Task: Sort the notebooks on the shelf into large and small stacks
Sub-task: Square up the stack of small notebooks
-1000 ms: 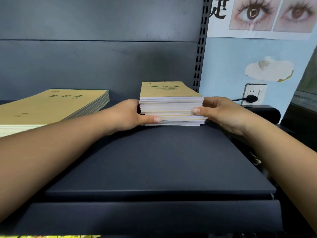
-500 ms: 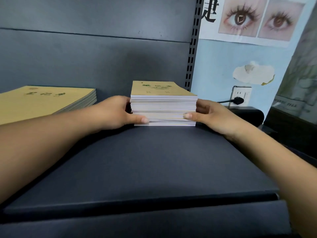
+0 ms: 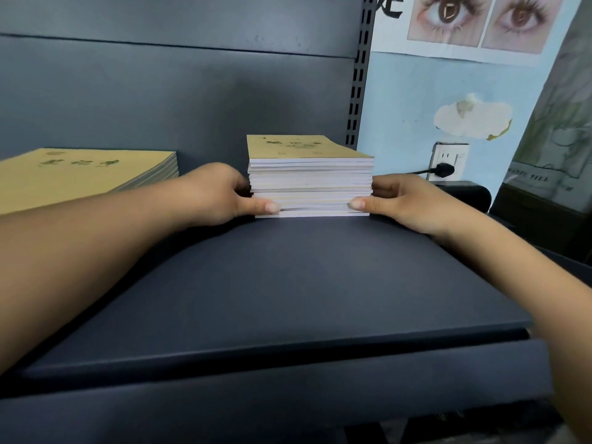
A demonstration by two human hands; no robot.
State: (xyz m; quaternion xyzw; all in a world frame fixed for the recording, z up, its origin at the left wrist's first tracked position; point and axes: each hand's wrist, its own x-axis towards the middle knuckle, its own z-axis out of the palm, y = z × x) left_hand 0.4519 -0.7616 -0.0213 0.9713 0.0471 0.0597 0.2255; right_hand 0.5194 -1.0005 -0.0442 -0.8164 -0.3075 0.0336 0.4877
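A stack of small yellow-covered notebooks (image 3: 309,184) stands on the dark shelf (image 3: 288,283) near the back panel, right of centre. My left hand (image 3: 221,195) presses its left side, thumb along the front lower edge. My right hand (image 3: 403,201) clasps its right side the same way. The stack rests on the shelf and its edges look nearly even. A lower stack of large yellow notebooks (image 3: 80,174) lies at the far left, apart from both hands.
The shelf's slotted upright (image 3: 358,75) rises just behind the small stack. Beyond it on the blue wall are a socket with a black plug (image 3: 445,169) and a poster of eyes (image 3: 474,20). A dark object (image 3: 464,195) sits beside the shelf's right end.
Both hands have stayed clamped on the small stack, which now looks squarer. The view has shifted slightly, so the large stack sits further left in the frame.
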